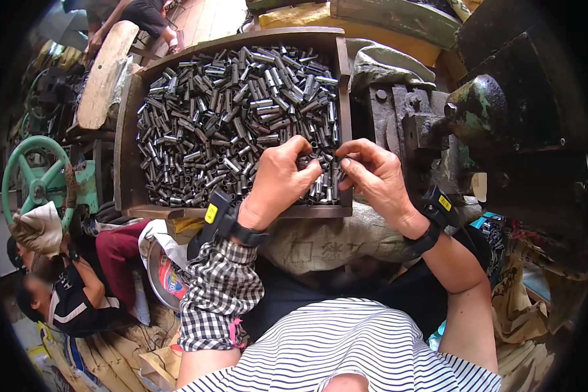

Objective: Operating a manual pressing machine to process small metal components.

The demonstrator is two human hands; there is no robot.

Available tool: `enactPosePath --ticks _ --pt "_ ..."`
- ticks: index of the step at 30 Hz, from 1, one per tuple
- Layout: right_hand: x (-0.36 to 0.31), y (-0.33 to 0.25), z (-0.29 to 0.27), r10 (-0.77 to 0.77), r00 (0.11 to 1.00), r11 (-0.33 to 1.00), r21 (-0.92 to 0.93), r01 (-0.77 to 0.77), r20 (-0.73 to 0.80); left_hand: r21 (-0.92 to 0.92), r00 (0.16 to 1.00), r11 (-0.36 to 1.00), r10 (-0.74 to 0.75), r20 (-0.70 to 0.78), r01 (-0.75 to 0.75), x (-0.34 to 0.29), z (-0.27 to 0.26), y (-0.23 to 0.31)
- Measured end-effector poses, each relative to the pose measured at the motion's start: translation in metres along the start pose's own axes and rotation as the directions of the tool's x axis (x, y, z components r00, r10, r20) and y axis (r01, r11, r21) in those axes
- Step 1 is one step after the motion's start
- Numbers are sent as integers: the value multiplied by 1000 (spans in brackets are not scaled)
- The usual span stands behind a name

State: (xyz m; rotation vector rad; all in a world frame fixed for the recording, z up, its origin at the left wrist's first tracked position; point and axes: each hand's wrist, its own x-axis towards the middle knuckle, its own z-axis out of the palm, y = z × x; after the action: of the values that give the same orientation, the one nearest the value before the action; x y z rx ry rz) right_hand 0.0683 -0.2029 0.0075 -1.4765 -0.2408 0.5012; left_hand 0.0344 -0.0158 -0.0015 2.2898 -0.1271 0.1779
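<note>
A wooden tray (pixel 125 150) is heaped with short, shiny metal tubes (pixel 222 117). Over its near right corner, my left hand (pixel 277 176) is closed, thumb and forefinger curled toward each other. What lies between them blends into the dark tubes behind. Just to its right, my right hand (pixel 375 176) reaches across the tray's right wall. Its thumb and forefinger pinch together close to the left fingertips. Whatever they grip is too small and dark to name. Each wrist wears a black strap with a small device on it.
A dark, greasy machine (pixel 483 111) stands close on the right. Below the tray lies a grey sack (pixel 333 242). A green handwheel (pixel 38 176) is at left, above another person (pixel 78 294) in dark clothing. A wooden plank (pixel 104 75) leans beside the tray's far left corner.
</note>
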Motion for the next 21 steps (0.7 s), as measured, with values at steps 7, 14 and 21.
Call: enactPosePath --ticks 7,14,21 --pt "1 5 -3 144 989 976 159 -150 45 -810 844 275 -316 433 518 -9 -10 0" --pt "0 10 -1 150 987 953 257 -162 63 -809 840 280 -349 416 517 -11 1 5" --pt "1 14 -5 229 970 897 370 -242 80 -804 836 282 -355 419 523 -11 4 9"
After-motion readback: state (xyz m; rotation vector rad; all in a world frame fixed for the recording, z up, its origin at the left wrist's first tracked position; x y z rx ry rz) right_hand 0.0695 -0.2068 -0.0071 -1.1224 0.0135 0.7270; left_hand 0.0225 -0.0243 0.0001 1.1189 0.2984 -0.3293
